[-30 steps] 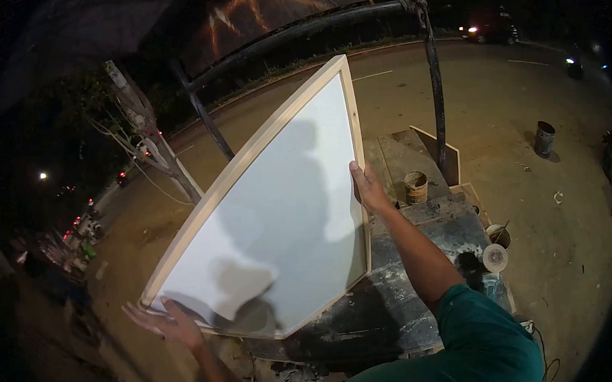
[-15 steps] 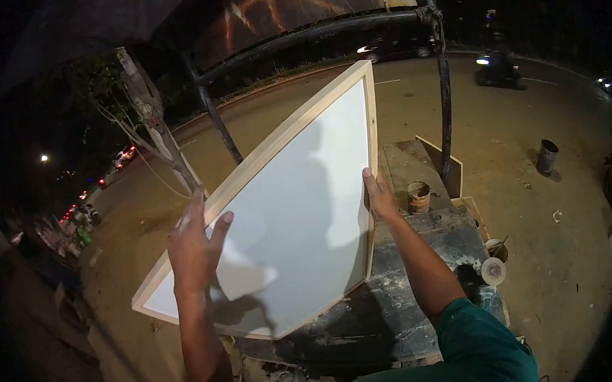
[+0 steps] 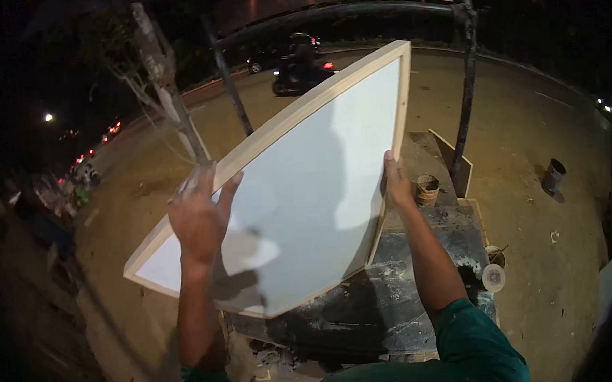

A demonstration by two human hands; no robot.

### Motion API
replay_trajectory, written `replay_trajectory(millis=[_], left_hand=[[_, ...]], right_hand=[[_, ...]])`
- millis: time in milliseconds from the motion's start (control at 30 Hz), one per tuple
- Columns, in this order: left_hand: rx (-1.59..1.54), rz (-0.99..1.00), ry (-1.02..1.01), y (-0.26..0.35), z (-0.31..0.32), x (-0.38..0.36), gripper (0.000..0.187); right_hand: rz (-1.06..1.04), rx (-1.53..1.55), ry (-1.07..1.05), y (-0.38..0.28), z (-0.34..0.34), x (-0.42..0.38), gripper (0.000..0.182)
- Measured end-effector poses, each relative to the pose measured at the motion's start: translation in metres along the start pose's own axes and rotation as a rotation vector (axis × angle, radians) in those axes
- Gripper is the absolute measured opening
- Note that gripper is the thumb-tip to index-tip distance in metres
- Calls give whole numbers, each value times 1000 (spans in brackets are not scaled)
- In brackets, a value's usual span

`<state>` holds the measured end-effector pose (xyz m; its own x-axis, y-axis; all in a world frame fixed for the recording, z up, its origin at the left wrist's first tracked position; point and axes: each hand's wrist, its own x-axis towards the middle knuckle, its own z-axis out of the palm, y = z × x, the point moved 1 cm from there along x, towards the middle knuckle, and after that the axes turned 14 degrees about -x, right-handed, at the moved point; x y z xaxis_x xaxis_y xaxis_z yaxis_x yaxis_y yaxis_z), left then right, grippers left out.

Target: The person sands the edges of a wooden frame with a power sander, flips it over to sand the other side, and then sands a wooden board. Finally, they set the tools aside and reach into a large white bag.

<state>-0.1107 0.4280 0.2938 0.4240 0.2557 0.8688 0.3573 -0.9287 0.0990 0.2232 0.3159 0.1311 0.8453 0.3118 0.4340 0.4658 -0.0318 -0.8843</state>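
A large white panel with a pale wooden frame (image 3: 299, 184) stands tilted over a dark worktable, its lower edge at the tabletop. My left hand (image 3: 201, 212) grips the upper left rail, thumb over the white face and fingers behind the wood. On the right side rail, my right hand (image 3: 398, 180) is closed with the thumb in front; its other fingers are partly hidden behind the frame. Shadows fall across the white face.
The dark worktable (image 3: 433, 281) carries a rusty can (image 3: 427, 190). A round white lid (image 3: 493, 278) is by its right edge. Dark metal posts (image 3: 466, 81) and a tree trunk (image 3: 168, 88) stand beyond. A black bucket (image 3: 554, 175) is on the ground; a motorcycle (image 3: 301, 75) is on the road.
The framed panel has risen slightly and shifted right in view, with both hands still on it. The view has turned a little left, and road traffic has moved.
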Motion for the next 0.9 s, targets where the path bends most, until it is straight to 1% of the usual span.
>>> replay_trajectory(millis=[33,67,133,200,233,267,333,367,400,433,467,500,533,600,633,667,700,733,800,833,867,900], left_hand=[[-21,46,22,-3,1,0,42],[-38,94,44,-4,0,-1,42],[-28,48,41,1,-5,-1,43],[-32,-53,-50,0,-8,1,45],[-42,-16,-29,-3,-7,0,47],[-25,-38,-23,-2,-10,-1,47],[2,-120,-150,1,-16,-1,50],[12,-34,-146,-2,-17,-2,54],[28,-54,-142,-3,-20,-1,54],[-4,-53,-184,-3,-22,0,55],[-36,-49,-225,-3,-24,1,57],[23,-25,-231,-4,-23,1,61],[36,-39,-224,-4,-25,2,61],[57,49,-118,-2,-29,7,70],[70,37,-114,0,-32,10,70],[15,-84,-253,3,-34,15,80],[-41,-208,-393,4,-35,18,90],[-26,-225,-389,6,-38,19,90],[-106,-341,-642,9,-43,18,104],[-124,-334,-638,3,-39,17,112],[-106,-356,-630,-1,-37,14,112],[-98,-270,-559,-3,-37,12,108]], right_hand=[[68,-6,-109,2,-2,2,60],[62,-3,-133,4,-1,1,60],[96,65,-106,8,1,2,57],[71,88,-84,11,0,3,53],[39,87,-61,7,0,2,51],[32,88,-88,1,0,-1,51],[73,162,-52,-14,-2,-9,47],[66,163,-78,-8,1,-6,47],[66,158,-50,4,2,0,47],[67,154,-21,8,3,1,46],[62,159,-41,11,5,1,46],[49,159,-33,6,4,0,47],[36,159,-25,3,2,-1,47],[12,140,-102,0,-1,-3,48],[28,141,-25,-2,2,-5,50],[45,143,51,-5,4,-7,53],[84,126,-20,-8,1,-8,57],[87,159,-77,32,3,15,59],[88,110,-103,22,0,10,62],[88,79,-83,19,1,7,64],[85,46,-61,12,0,4,65],[102,77,-60,12,0,3,69]])
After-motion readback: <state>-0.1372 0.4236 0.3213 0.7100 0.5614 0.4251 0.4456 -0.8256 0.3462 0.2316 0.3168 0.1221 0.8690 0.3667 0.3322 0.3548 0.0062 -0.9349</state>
